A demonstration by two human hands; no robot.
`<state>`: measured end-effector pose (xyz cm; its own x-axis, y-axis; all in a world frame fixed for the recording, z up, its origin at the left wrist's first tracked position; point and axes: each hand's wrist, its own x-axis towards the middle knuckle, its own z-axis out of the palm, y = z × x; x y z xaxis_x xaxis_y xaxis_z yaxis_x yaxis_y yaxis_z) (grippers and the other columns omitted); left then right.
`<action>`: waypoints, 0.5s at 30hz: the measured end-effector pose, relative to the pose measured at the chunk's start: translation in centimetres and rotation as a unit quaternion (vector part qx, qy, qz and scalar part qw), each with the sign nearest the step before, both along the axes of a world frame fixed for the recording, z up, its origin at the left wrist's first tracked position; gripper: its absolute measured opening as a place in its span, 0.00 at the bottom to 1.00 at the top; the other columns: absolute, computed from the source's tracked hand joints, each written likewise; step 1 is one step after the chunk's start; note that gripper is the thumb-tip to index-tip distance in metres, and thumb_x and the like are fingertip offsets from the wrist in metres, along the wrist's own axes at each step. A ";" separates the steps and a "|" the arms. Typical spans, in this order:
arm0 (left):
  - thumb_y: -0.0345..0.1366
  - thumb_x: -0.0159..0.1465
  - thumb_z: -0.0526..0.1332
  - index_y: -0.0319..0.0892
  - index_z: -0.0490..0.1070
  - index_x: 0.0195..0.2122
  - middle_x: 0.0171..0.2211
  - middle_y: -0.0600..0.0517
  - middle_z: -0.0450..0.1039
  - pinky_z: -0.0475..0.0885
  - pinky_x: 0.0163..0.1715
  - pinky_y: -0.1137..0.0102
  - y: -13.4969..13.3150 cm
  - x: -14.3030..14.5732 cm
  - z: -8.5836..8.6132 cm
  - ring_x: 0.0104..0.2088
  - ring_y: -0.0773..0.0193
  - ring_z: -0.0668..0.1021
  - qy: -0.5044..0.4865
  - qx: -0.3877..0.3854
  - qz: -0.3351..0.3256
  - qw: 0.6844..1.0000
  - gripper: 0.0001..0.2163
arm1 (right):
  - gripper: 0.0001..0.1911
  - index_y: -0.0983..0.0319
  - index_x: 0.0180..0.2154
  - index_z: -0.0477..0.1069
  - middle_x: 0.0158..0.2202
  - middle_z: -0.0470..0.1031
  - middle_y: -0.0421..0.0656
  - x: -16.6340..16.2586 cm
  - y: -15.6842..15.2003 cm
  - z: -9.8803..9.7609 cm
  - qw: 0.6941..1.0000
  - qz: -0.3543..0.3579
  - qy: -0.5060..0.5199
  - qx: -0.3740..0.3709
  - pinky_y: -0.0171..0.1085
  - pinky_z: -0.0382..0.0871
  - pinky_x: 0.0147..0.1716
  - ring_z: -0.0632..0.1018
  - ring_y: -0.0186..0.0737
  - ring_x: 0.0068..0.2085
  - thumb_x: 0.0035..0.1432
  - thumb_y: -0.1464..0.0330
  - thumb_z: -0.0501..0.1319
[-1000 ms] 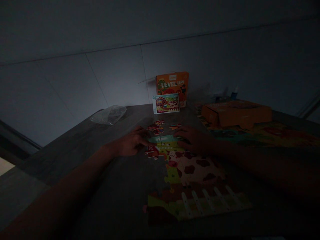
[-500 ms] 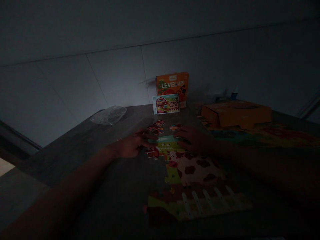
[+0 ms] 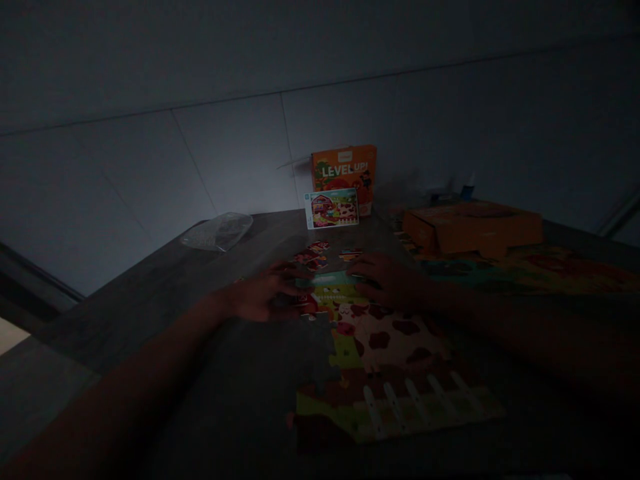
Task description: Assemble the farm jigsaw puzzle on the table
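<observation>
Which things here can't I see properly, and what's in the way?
All in the head view:
Colourful flat farm puzzle: far right part partly hidden by the bare right hand.
Red barn section: partly covered by the bare left hand; too dim to tell whether that hand's grip pinches anything.
Small multicoloured loose pieces: pictures too small and dark.
Upright orange cardboard box: lower front partly behind the white-edged farm picture card.

A grey table (image 3: 235, 387) bears a part-joined puzzle (image 3: 390, 340), loose pieces (image 3: 315, 256), a clear bag (image 3: 219, 231) and an upright orange box (image 3: 345, 171).
</observation>
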<state>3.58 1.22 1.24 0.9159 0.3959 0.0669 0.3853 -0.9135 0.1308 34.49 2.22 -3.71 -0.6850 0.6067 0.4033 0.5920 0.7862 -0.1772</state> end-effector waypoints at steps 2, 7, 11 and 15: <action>0.39 0.64 0.64 0.47 0.76 0.52 0.60 0.43 0.67 0.61 0.60 0.50 0.1 0.0 -0.2 0.62 0.49 0.65 0.002 0.003 0.007 1.000 0.15 | 0.17 0.64 0.49 0.73 0.53 0.72 0.55 0.0 0.0 0.0 1.000 -0.001 -0.008 0.003 0.52 0.66 0.53 0.73 0.52 0.53 0.63 0.64 0.56; 0.35 0.66 0.62 0.48 0.73 0.55 0.59 0.44 0.68 0.61 0.60 0.50 0.5 -0.1 -1.1 0.61 0.50 0.67 -0.026 0.021 0.022 0.999 0.16 | 0.17 0.65 0.50 0.73 0.53 0.72 0.55 0.0 -0.1 0.0 0.999 -0.034 -0.025 0.014 0.52 0.67 0.53 0.73 0.53 0.53 0.62 0.65 0.56; 0.33 0.67 0.60 0.47 0.72 0.55 0.57 0.44 0.71 0.61 0.59 0.49 0.8 -0.1 -1.6 0.59 0.50 0.69 -0.048 0.034 0.034 0.998 0.16 | 0.17 0.65 0.49 0.73 0.51 0.73 0.55 0.0 -0.1 -0.1 0.998 -0.065 -0.013 0.019 0.49 0.68 0.51 0.75 0.52 0.50 0.61 0.66 0.56; 0.34 0.67 0.60 0.47 0.73 0.54 0.56 0.45 0.72 0.63 0.58 0.50 0.6 0.1 -1.5 0.57 0.51 0.71 -0.056 0.032 0.023 0.998 0.15 | 0.17 0.65 0.49 0.73 0.51 0.74 0.54 0.0 0.0 -0.2 0.997 -0.066 0.001 0.033 0.48 0.68 0.51 0.75 0.52 0.50 0.60 0.67 0.56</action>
<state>3.68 1.86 -0.24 0.8825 0.4284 0.1941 0.4128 -0.9033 0.1170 34.53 2.18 -3.87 -0.5991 0.6643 0.4470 0.6914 0.7107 -0.1297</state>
